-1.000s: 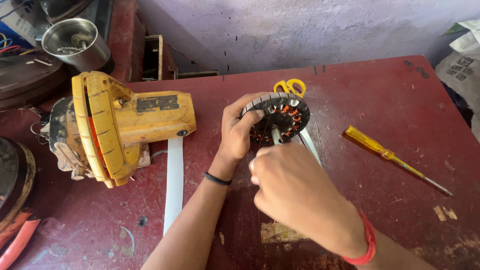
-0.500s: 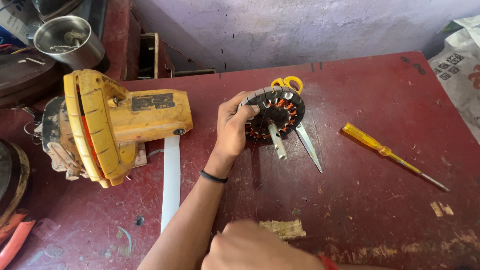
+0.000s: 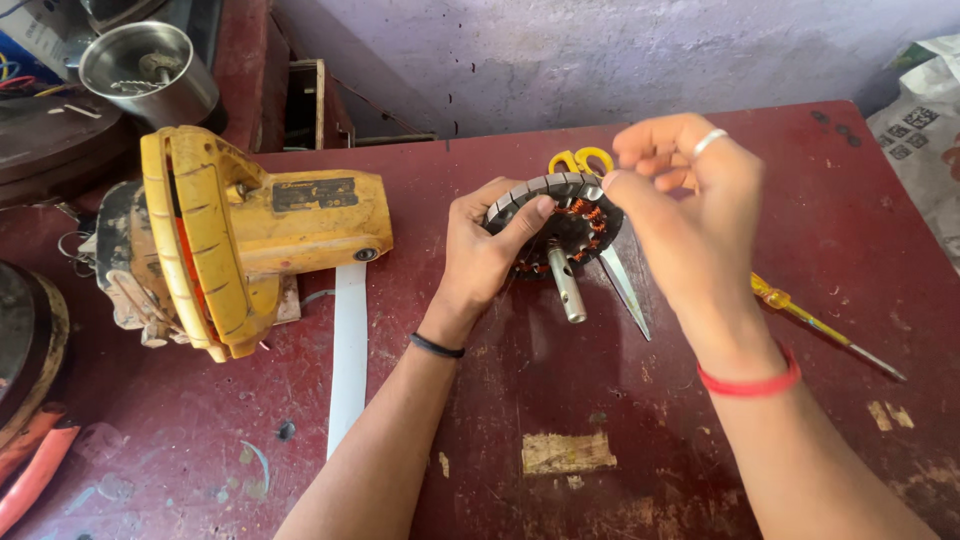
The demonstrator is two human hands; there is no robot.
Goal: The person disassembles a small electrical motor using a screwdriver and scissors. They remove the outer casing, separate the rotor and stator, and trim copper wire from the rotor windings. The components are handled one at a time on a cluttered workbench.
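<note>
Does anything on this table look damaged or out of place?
Yes. The red table has worn patches where paint is gone. The yellow power tool lies on its side, scuffed. Scissors lie partly under the motor stator.

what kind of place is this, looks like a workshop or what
Probably a small electrical repair workshop: a worn red workbench, a yellow power tool lying on it, and a motor stator with copper windings held in the left hand, with a screwdriver nearby.
</note>
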